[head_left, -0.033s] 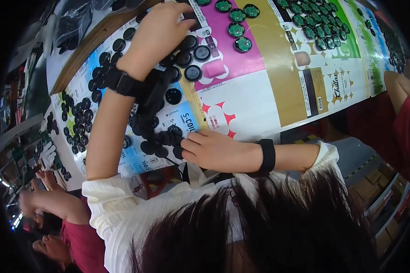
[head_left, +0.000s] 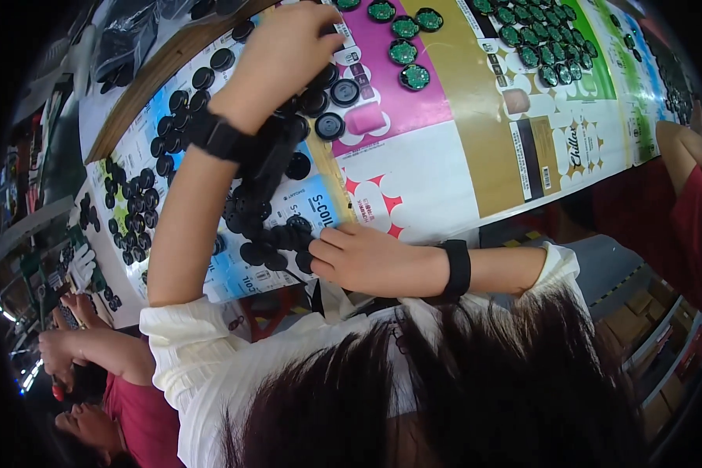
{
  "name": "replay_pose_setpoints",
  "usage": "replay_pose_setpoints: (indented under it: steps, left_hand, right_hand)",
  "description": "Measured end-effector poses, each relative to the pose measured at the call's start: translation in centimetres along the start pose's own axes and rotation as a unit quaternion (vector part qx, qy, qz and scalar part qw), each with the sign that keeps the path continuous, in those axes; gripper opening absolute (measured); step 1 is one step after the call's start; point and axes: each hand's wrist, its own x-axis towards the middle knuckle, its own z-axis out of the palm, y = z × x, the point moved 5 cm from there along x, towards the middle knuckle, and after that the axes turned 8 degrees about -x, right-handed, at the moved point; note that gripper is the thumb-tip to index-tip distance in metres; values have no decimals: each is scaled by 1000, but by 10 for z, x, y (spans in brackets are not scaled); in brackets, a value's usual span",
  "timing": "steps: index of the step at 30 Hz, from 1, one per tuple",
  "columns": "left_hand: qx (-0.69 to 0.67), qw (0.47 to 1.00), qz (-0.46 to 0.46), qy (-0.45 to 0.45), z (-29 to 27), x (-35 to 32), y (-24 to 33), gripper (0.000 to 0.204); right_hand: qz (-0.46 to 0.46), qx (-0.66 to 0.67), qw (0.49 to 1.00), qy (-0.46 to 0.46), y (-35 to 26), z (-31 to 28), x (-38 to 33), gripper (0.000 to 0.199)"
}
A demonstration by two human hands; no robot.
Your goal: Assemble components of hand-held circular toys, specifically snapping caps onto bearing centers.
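Observation:
My left hand [head_left: 288, 54] reaches over several black round casings [head_left: 313, 102] at the far side of the table, its visible fingers stretched and apart. What lies under its palm is hidden. Closer to me, my right hand [head_left: 357, 257] has its fingers curled, with their tips against a black round part [head_left: 304, 261] at the edge of a dark cluster [head_left: 261, 253]. Two open black casings, one [head_left: 330, 126] below the other [head_left: 344, 92], lie right of the left hand. A dark long shape [head_left: 267, 168] beneath my left wrist is too shadowed to name.
Green circuit boards in round black casings [head_left: 404, 52] stand in groups at the far right. More black casings [head_left: 144, 207] spread over the left. A wooden strip [head_left: 152, 82] borders the far left edge. Co-workers' arms show at left [head_left: 105, 351] and right [head_left: 682, 148].
My left hand and wrist have shifted slightly to the right, covering more of one black casing. The right hand stays in place. A co-worker's hand at left has moved a little.

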Motion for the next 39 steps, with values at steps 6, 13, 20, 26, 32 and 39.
replay_pose_setpoints:
  steps: [6, 13, 20, 26, 32, 39]
  left_hand:
    - [-34, 973, -198, -117, 18, 41, 51, 20]
    - [-61, 975, -207, -58, 33, 42, 51, 21]
    - [-180, 974, -125, 58, -18, 23, 55, 15]
    - [-383, 878, -287, -14, -58, -29, 69, 22]
    - [-531, 772, -340, 86, -59, -79, 108, 22]
    - [-601, 719, -286, 199, -46, -83, 125, 22]
  right_hand:
    - [6, -12, 1000, 11, -2, 1, -1, 17]
    - [2, 0, 1000, 31, -3, 2, 0, 19]
    - [-15, 28, 999, 13, -5, 0, -5, 23]
    - [130, 66, 971, 189, 40, -53, -21, 23]
    - [274, 332, 848, 309, 50, -115, -24, 22]
    - [254, 330, 819, 394, 48, -123, -23, 17]
